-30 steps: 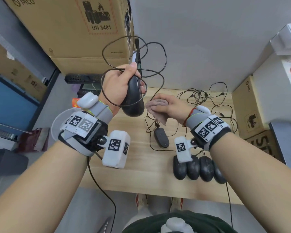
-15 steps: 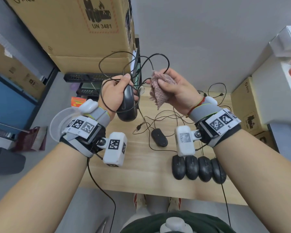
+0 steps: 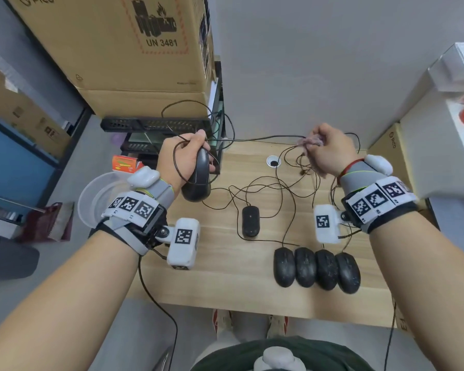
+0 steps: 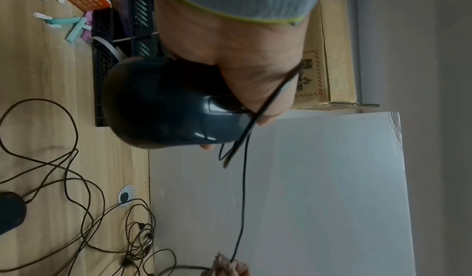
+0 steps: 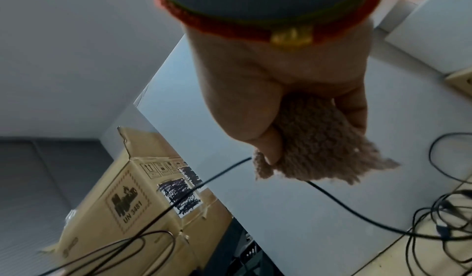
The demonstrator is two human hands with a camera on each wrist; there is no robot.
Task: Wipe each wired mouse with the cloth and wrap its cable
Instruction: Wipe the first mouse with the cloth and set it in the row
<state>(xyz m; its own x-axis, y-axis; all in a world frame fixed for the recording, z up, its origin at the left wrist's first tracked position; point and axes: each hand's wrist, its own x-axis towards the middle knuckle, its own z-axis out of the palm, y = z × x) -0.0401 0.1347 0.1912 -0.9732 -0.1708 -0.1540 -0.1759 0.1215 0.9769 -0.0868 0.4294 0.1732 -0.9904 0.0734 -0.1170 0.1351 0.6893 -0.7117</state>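
My left hand (image 3: 184, 159) grips a black wired mouse (image 3: 197, 180) (image 4: 166, 106) above the table's left edge, with loops of its cable over the hand. My right hand (image 3: 327, 151) clutches the pinkish cloth (image 3: 310, 141) (image 5: 314, 143) up near the back wall. The mouse's cable (image 3: 257, 137) (image 5: 224, 171) stretches taut from the left hand into the cloth, pinched there. Another black mouse (image 3: 250, 220) lies alone mid-table. Several black mice (image 3: 316, 269) lie side by side at the front right.
Tangled cables (image 3: 287, 180) sprawl over the wooden table (image 3: 225, 285), near a round cable hole (image 3: 273, 162). Cardboard boxes (image 3: 123, 46) and a black rack (image 3: 156, 124) stand at the back left. A box (image 3: 386, 153) and white cabinet (image 3: 434, 145) flank the right.
My right hand has swung with the cloth from beside the mouse out to the right, pulling the cable straight. My left hand with the mouse has dropped slightly.
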